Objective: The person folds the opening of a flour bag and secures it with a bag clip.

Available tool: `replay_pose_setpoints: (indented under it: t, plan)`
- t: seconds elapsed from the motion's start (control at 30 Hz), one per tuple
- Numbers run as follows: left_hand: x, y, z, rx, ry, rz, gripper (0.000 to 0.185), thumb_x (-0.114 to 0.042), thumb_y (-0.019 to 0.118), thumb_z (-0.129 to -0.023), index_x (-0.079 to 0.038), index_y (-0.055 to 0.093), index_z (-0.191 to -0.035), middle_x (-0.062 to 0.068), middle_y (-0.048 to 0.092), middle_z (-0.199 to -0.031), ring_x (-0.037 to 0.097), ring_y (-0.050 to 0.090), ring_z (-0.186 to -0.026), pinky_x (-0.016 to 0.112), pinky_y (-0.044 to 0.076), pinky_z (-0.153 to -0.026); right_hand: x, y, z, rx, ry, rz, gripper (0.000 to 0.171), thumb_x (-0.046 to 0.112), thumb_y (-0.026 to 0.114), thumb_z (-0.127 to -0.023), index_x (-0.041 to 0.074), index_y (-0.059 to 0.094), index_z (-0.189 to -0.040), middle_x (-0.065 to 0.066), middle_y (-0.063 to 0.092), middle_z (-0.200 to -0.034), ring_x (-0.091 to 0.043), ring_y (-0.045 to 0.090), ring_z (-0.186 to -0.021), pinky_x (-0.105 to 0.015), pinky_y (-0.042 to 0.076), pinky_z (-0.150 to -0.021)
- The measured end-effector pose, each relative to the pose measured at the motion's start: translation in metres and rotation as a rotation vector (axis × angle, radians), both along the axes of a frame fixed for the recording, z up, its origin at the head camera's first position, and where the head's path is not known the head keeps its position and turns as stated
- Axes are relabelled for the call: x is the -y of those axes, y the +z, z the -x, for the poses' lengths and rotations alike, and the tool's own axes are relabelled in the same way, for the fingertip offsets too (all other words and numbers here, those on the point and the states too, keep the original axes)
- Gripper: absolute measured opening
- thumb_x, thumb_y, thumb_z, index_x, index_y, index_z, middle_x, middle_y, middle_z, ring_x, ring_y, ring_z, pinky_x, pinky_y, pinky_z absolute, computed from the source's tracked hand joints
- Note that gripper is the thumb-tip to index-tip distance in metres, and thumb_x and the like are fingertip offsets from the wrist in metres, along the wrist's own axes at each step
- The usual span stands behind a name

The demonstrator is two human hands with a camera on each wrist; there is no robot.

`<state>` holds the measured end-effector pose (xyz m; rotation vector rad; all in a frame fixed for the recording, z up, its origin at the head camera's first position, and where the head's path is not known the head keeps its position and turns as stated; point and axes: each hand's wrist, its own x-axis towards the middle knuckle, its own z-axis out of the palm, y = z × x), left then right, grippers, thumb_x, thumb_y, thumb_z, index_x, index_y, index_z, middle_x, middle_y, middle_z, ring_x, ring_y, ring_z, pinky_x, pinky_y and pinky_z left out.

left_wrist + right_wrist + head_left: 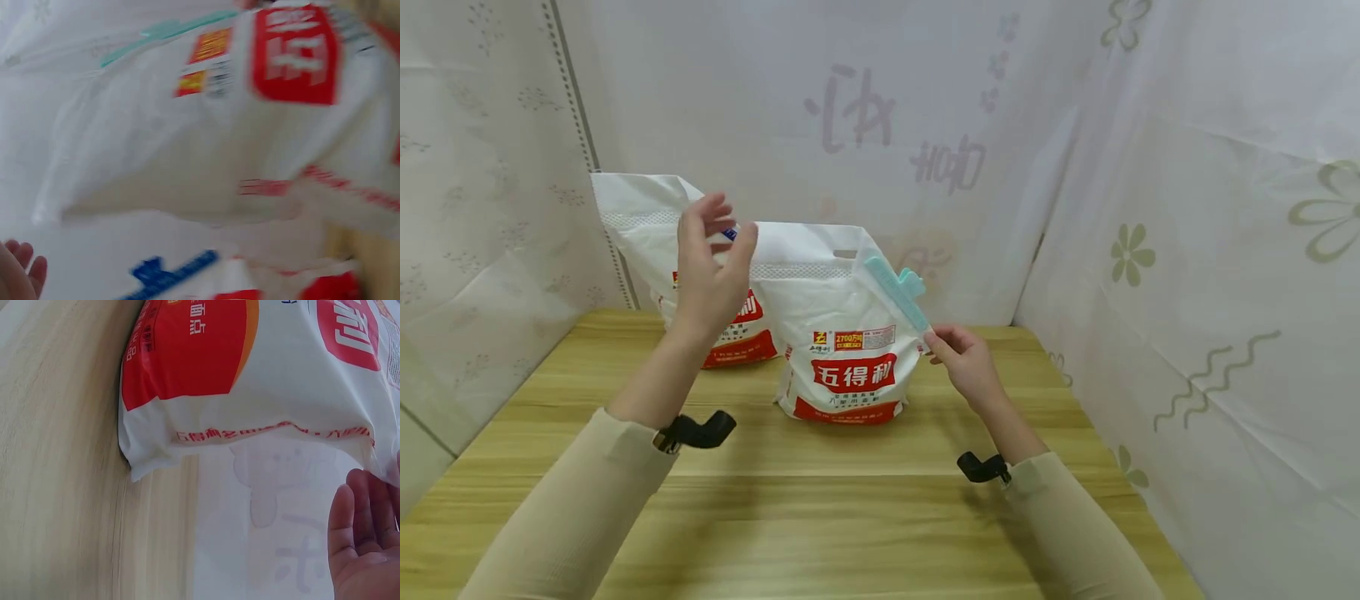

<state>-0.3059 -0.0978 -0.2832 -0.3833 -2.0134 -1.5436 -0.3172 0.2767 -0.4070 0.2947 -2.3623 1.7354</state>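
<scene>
Wooden table (850,500), white patterned cloth on three sides. Front flour bag (842,333): upright at table centre, white with red label, contents unseen. Teal clip (895,290): clamped slantwise on its upper right corner. Right hand (966,362): fingertips at the clip's lower end; grasp unclear. Left hand (707,267): raised, released, fingers spread. Rear bag (647,225): partly hidden, blue clip (730,235) barely visible.

A white bag (842,333) with red label panels wears a teal clip (895,289) on a pale wood-grain table (850,517).

A makeshift recording booth: white floral sheets (1210,208) enclosing a wooden table (820,517).
</scene>
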Motion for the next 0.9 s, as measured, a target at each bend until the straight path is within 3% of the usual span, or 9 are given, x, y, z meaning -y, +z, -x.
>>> replay_pose_setpoints:
  t: [0.07,0.13,0.23,0.33,0.47,0.67,0.8,0.9]
  plan:
    - [0.007,-0.024,-0.005,0.136,-0.057,-0.073,0.057,-0.039,0.055,-0.113,-0.011,0.043,-0.161,0.009,0.052,-0.156,0.021,0.052,-0.14,0.035,0.044,-0.116,0.001,0.001,0.001,-0.003,-0.001,0.003,0.036,0.03,0.071,-0.109,-0.003,0.073,-0.124,-0.004,0.075,-0.105,-0.016,0.069,-0.094,-0.026,0.062,-0.084]
    - [0.011,-0.044,-0.005,0.23,-0.139,-0.097,0.056,-0.04,0.055,-0.114,-0.006,0.049,-0.159,0.008,0.06,-0.148,0.017,0.059,-0.133,0.031,0.048,-0.117,0.003,0.002,0.001,-0.006,-0.001,0.005,0.035,0.028,0.072,-0.109,-0.003,0.073,-0.123,-0.002,0.074,-0.103,-0.015,0.069,-0.094,-0.026,0.062,-0.084]
    - [0.014,-0.061,-0.002,0.25,-0.236,-0.098,0.049,-0.034,0.057,-0.115,-0.001,0.059,-0.151,0.001,0.069,-0.13,0.013,0.067,-0.118,0.024,0.057,-0.108,0.005,0.002,0.002,-0.008,0.0,0.01,0.034,0.026,0.073,-0.108,-0.005,0.073,-0.121,0.0,0.073,-0.101,-0.016,0.068,-0.094,-0.028,0.064,-0.085]
    - [0.014,-0.065,0.002,0.164,-0.234,-0.108,0.036,-0.026,0.063,-0.113,0.001,0.067,-0.136,-0.009,0.072,-0.112,0.008,0.072,-0.101,0.016,0.061,-0.092,0.008,0.002,0.001,-0.017,-0.02,0.002,0.032,0.024,0.074,-0.107,-0.005,0.074,-0.119,0.001,0.073,-0.098,-0.014,0.069,-0.091,-0.028,0.064,-0.085]
    - [0.011,-0.06,0.004,0.069,-0.153,-0.098,0.021,-0.016,0.071,-0.108,0.003,0.07,-0.117,-0.006,0.075,-0.104,0.008,0.073,-0.09,0.018,0.062,-0.082,0.011,0.003,0.0,-0.057,-0.071,-0.013,0.024,0.018,0.075,-0.106,-0.006,0.075,-0.112,0.0,0.075,-0.094,-0.008,0.07,-0.084,-0.025,0.064,-0.082]
    - [0.008,-0.061,0.003,0.021,-0.055,-0.081,0.016,-0.013,0.075,-0.105,0.001,0.074,-0.114,-0.004,0.076,-0.098,0.007,0.068,-0.082,0.016,0.057,-0.073,0.012,0.004,-0.005,-0.08,-0.096,-0.007,0.019,0.013,0.077,-0.104,-0.006,0.074,-0.104,0.004,0.075,-0.086,-0.006,0.072,-0.078,-0.025,0.066,-0.079]
    - [0.014,-0.064,0.003,0.045,-0.124,-0.07,0.026,-0.018,0.073,-0.107,0.0,0.071,-0.125,-0.004,0.076,-0.109,0.008,0.072,-0.092,0.018,0.061,-0.083,0.005,0.003,-0.005,-0.055,-0.031,0.012,0.026,0.019,0.075,-0.106,-0.006,0.074,-0.114,0.002,0.076,-0.096,-0.01,0.074,-0.088,-0.029,0.067,-0.086]
    - [0.023,-0.07,0.002,0.145,-0.213,-0.026,0.038,-0.023,0.072,-0.108,-0.003,0.065,-0.139,0.001,0.073,-0.121,0.013,0.073,-0.105,0.021,0.063,-0.091,-0.003,0.001,-0.006,0.004,0.037,0.018,0.034,0.024,0.073,-0.108,-0.004,0.07,-0.127,-0.004,0.076,-0.109,-0.018,0.076,-0.1,-0.03,0.066,-0.09]
